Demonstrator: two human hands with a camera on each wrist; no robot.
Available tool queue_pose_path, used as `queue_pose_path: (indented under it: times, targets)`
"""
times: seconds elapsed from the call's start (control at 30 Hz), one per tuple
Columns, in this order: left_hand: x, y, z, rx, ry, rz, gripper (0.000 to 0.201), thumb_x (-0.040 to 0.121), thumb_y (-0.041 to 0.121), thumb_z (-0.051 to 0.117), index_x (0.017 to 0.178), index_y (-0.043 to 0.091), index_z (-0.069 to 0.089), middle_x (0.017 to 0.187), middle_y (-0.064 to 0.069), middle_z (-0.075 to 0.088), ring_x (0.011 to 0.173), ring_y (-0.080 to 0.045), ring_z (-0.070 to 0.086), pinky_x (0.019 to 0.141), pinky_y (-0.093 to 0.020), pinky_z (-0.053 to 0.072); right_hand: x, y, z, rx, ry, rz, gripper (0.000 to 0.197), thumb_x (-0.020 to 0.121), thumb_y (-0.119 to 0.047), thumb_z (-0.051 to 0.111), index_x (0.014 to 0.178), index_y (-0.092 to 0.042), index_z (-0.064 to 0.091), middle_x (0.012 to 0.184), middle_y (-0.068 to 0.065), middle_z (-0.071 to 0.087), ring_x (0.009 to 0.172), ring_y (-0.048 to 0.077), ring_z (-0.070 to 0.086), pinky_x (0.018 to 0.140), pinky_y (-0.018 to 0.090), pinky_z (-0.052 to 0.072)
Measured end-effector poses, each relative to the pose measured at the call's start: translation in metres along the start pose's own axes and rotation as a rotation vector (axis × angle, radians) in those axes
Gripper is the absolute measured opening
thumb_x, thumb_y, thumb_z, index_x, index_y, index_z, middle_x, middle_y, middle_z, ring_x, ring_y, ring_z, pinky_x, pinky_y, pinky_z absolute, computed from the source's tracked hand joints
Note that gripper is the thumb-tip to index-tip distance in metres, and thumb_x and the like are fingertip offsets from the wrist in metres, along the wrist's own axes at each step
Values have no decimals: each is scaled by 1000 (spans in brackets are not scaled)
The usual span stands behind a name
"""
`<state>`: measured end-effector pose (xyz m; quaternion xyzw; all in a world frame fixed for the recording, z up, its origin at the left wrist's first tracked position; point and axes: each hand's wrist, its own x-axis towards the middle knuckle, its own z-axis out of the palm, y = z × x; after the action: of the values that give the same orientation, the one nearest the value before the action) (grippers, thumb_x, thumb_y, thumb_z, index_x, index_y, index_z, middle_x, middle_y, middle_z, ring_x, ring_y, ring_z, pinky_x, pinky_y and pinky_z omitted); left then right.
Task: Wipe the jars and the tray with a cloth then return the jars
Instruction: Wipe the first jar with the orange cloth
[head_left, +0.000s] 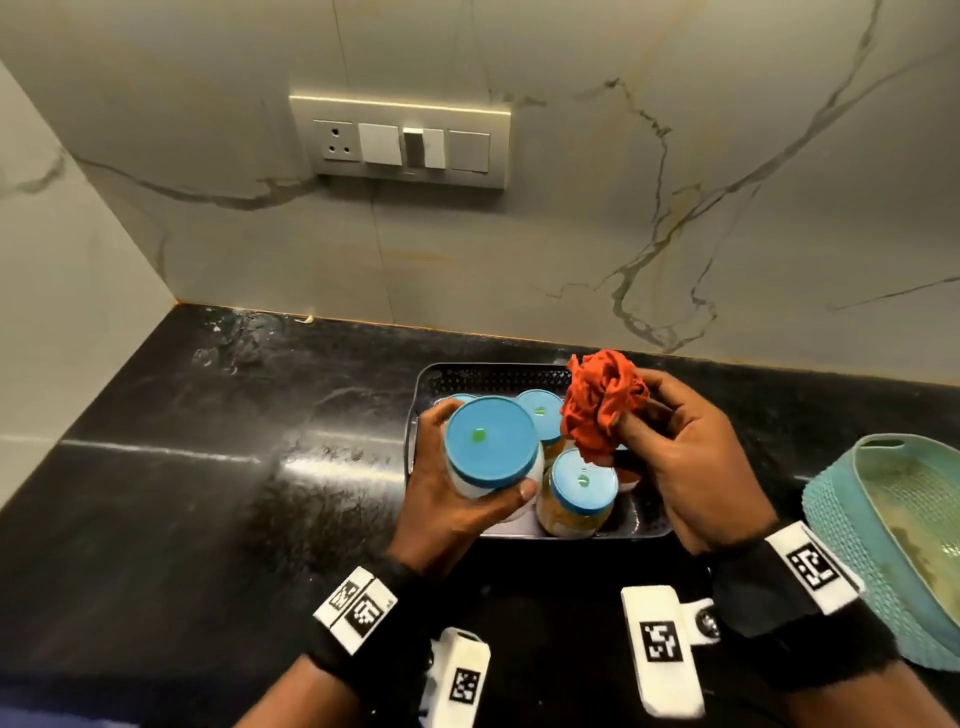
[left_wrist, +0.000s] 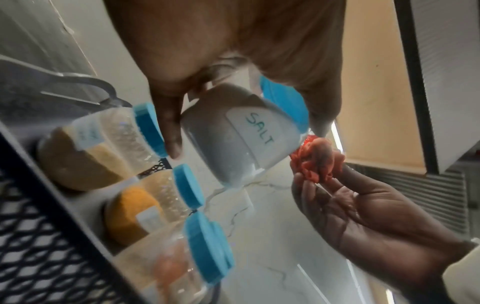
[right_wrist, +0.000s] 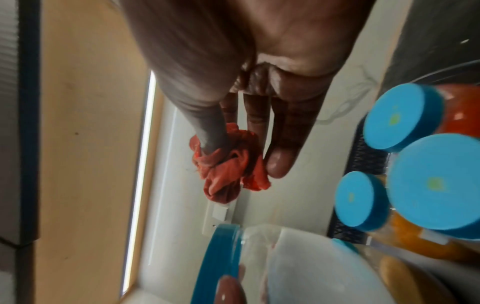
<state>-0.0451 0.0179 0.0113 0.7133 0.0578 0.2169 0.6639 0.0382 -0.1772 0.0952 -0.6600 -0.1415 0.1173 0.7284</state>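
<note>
My left hand (head_left: 457, 493) grips a white jar with a blue lid (head_left: 491, 446), lifted above the left side of the dark mesh tray (head_left: 488, 375). In the left wrist view this jar (left_wrist: 241, 139) bears a label reading SALT. My right hand (head_left: 675, 457) pinches a crumpled orange-red cloth (head_left: 605, 402) just right of the jar, over the tray. The cloth (right_wrist: 228, 170) sits between thumb and fingers in the right wrist view. Several blue-lidded jars of yellow and orange powders (head_left: 576, 491) stand in the tray, partly hidden by both hands.
The tray sits on a black stone counter (head_left: 208, 467) against a marble wall with a switch panel (head_left: 400, 140). A teal plastic basket (head_left: 893, 540) stands at the right edge. A side wall closes the left.
</note>
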Motion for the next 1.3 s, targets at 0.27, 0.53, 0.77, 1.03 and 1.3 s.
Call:
queue_pose_path:
  times: [0.27, 0.53, 0.77, 1.03, 1.3]
  targets:
    - [10, 29, -1, -10, -140, 13, 81, 64, 27, 93, 134, 22, 53, 125, 2, 68, 118, -20, 65, 102, -36, 53, 11, -39, 33, -713, -51, -383, 40, 82, -4, 74, 114, -28, 74, 99, -2, 66, 90, 12, 65, 82, 28, 56]
    - [12, 42, -3, 143, -169, 151, 71, 64, 37, 83, 130, 25, 59, 120, 10, 69, 113, -4, 66, 95, -26, 53, -14, -38, 69, -973, -142, -549, 30, 77, -22, 70, 105, -24, 78, 103, -3, 63, 93, 15, 58, 83, 26, 49]
    - [5, 43, -2, 182, -186, 194, 81, 67, 34, 91, 136, 19, 51, 126, 3, 66, 115, -25, 66, 97, -48, 54, -33, -39, 28, -1027, -130, -520, 31, 69, -7, 72, 95, -23, 80, 98, -5, 68, 90, 13, 64, 82, 23, 50]
    - [9, 55, 10, 227, -252, 197, 78, 67, 28, 89, 136, 19, 55, 125, 3, 67, 115, -21, 67, 96, -46, 54, -23, -50, 44, -925, -106, -526, 31, 69, -9, 64, 92, -24, 78, 92, -3, 68, 84, 18, 64, 76, 36, 54]
    - [3, 56, 23, 282, -253, 221, 83, 63, 37, 92, 135, 19, 56, 127, 6, 65, 117, -20, 64, 98, -44, 53, -17, -47, -8, -975, -41, -414, 27, 69, -17, 65, 90, -26, 79, 90, -4, 69, 80, 19, 65, 72, 40, 55]
